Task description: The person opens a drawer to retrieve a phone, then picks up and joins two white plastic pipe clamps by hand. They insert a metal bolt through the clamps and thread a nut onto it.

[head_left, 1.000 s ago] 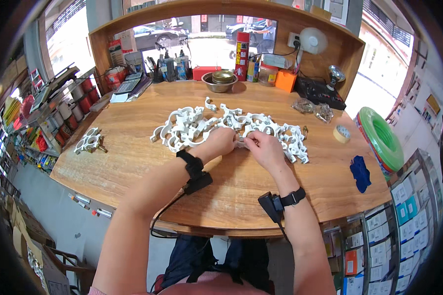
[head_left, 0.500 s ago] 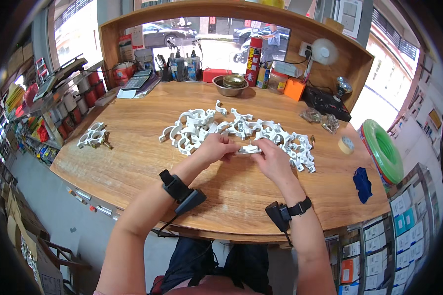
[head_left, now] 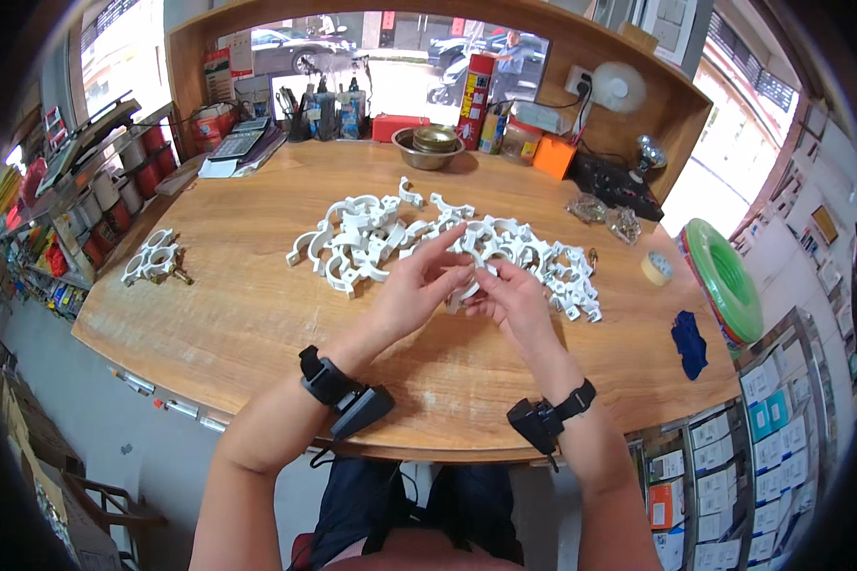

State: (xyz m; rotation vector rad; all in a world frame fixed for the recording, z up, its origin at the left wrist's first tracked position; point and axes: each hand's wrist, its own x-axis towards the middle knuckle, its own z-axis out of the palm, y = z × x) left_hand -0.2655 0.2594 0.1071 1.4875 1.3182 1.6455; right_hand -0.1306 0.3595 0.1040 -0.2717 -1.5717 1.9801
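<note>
Just in front of a pile of white plastic pipe clips (head_left: 362,233), my two hands meet over the wooden table. Between thumb and fingers, my right hand (head_left: 514,300) grips a white pipe clip (head_left: 460,301), partly covered by the fingers. My left hand (head_left: 414,290) is close against it from the left, its index finger stretched out and the thumb apart, near the clip. Whether the left thumb touches the clip is hard to make out. More white pipe clips (head_left: 571,281) lie to the right of my right hand.
Joined white clips (head_left: 152,257) with brass-coloured screws lie at the left. Metal bowls (head_left: 427,147) stand at the back. At the right are bags of small hardware (head_left: 622,225), a tape roll (head_left: 656,268), a dark blue cloth (head_left: 688,344) and a green hose coil (head_left: 724,281).
My left hand has opened from a pinch, its index finger now extended upward. The clip in my right hand has turned from lying flat to tilted. The whole view has shifted slightly.
</note>
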